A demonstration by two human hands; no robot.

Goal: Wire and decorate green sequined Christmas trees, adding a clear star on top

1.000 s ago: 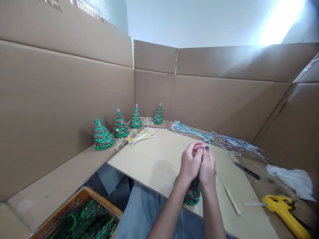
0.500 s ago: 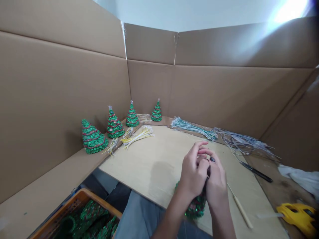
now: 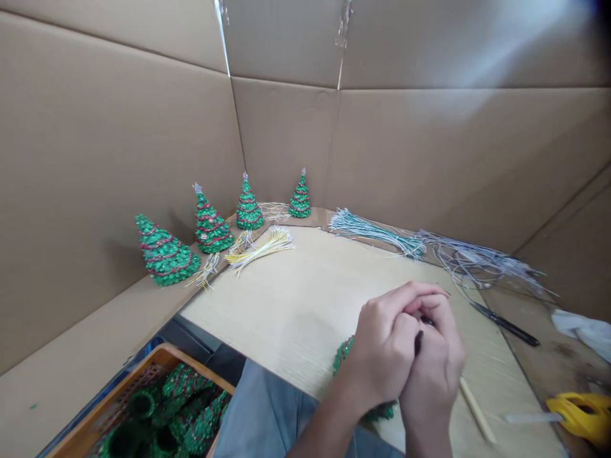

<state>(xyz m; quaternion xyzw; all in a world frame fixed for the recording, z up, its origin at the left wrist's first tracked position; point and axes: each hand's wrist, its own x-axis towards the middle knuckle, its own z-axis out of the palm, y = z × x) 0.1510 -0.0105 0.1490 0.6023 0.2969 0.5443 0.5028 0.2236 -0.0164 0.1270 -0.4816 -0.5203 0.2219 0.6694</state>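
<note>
My left hand [image 3: 384, 346] and my right hand [image 3: 434, 362] are pressed together over the board, fingers bent and interlaced. Both are closed, and anything between them is hidden; small dark spots show among the fingers. Beneath my wrists lies a small green beaded Christmas tree [image 3: 344, 355], mostly covered by my hands and forearms. A thin stick with a pale wooden handle [image 3: 477, 412] lies just right of my right wrist.
Several finished trees [image 3: 213, 226] stand along the left and back edge. Yellow-white wires [image 3: 262, 249], green wires [image 3: 377, 234] and purplish wires [image 3: 482, 261] lie behind. At right are a black-handled tool [image 3: 508, 327] and a yellow glue gun [image 3: 585, 416]. An orange basket [image 3: 162, 356] holds more trees.
My view has tipped downward. Both hands have closed more tightly together and shifted slightly right. The trees and wires have stayed in place.
</note>
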